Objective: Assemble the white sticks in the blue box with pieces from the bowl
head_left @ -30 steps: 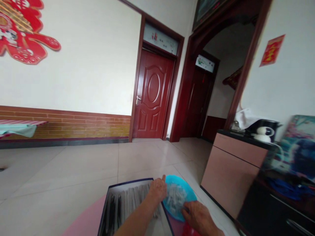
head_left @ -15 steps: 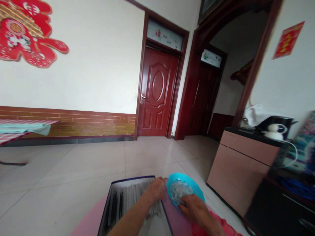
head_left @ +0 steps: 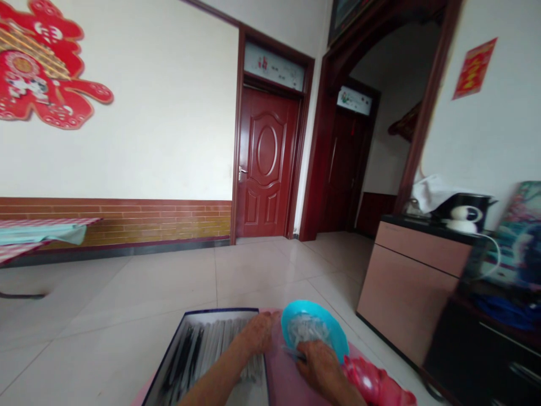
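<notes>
Pink surface (head_left: 281, 375) lies below both hands. Dark-blue-edged rectangular box (head_left: 222, 309), holding slender clear and black rods (head_left: 214, 338), sits left of the left hand (head_left: 258, 332), whose fingers reach forward; grip cannot be told. Round bright-blue plastic bowl (head_left: 341, 341) of small translucent pieces (head_left: 308, 326) stands just beyond the right hand (head_left: 322, 363), the nearer one. Its fingers pinch a slim greyish dark-ended piece (head_left: 291, 352), long axis pointing leftward, surface blurred.

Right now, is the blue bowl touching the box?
Apart. The head view shows a strip of pink surface between the right edge of the box and the near-left rim of the blue bowl.
</notes>
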### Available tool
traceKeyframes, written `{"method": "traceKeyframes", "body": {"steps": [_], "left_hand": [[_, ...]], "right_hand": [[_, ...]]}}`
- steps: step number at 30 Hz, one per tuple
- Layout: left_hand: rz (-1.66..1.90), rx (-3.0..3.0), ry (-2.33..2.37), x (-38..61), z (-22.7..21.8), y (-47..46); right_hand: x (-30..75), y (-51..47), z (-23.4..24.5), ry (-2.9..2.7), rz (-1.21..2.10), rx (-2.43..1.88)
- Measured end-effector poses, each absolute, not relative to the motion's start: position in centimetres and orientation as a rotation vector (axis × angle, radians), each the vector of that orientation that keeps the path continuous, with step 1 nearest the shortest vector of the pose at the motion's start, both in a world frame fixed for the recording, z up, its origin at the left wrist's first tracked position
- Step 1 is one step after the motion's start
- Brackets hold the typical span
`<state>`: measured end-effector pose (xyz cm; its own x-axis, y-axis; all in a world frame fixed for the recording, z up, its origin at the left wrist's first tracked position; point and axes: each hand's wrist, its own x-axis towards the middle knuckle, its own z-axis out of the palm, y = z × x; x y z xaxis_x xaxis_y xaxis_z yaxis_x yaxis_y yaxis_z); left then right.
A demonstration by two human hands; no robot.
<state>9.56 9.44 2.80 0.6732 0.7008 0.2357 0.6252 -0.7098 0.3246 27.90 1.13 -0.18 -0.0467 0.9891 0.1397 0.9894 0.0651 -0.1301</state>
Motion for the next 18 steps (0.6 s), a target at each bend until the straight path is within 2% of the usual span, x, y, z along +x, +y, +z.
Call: {"method": "traceKeyframes", "body": {"steps": [6, 10, 18], "left_hand": [[0.473, 2.748, 0.958, 9.3, 3.7, 9.0], [0.477, 2.754, 1.067, 10.0, 2.3, 8.2], [0.457, 2.933, 1.015, 14.1, -1.9, 4.5]], "right_hand": [[27.4, -0.1, 3.5, -2.171, 0.198, -1.842], [30.5, -2.8, 5.8, -2.047, 0.068, -1.964], [32.8, -9.6, 3.1, -1.903, 0.330, -2.116]]}}
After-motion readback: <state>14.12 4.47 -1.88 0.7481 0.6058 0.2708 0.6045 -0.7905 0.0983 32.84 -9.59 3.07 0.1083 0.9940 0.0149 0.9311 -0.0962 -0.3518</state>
